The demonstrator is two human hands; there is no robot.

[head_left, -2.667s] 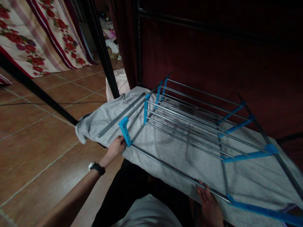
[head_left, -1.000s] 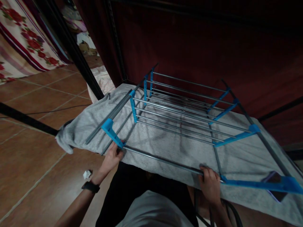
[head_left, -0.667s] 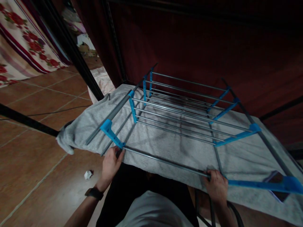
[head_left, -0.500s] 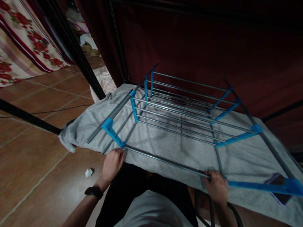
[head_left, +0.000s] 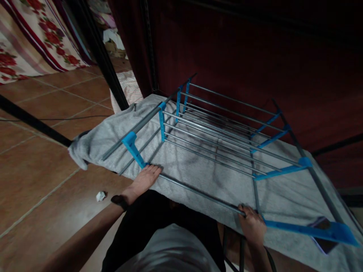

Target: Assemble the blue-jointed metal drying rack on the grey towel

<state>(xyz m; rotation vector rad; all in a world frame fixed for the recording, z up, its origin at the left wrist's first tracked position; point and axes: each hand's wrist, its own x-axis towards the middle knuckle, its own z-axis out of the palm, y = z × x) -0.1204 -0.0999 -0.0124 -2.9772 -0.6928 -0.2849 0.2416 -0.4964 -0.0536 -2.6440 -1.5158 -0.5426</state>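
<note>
A rack (head_left: pixel 210 128) of thin metal rods and blue plastic brackets lies on a grey blanket (head_left: pixel 187 166). Its nearest metal rod (head_left: pixel 198 192) crosses just in front of my lap. My left hand (head_left: pixel 146 176) is closed over the left end of this rod, against a blue bracket (head_left: pixel 134 149). At the rod's other end, my right hand (head_left: pixel 252 223) wraps round it, close to a long blue bracket (head_left: pixel 306 229). My hands partly hide both rod ends, so I cannot tell how they sit in the brackets.
A phone-like flat object (head_left: pixel 324 241) lies under the right bracket. Black metal posts (head_left: pixel 106 64) stand at the left, and a dark red curtain (head_left: pixel 227 56) hangs behind the rack. Crumpled white paper (head_left: pixel 101 196) is on the tiled floor (head_left: pixel 36 181).
My left hand has shifted further onto the rod's left end, its fingers now lying across it. My right hand keeps its hold on the rod. The view has tilted slightly.
</note>
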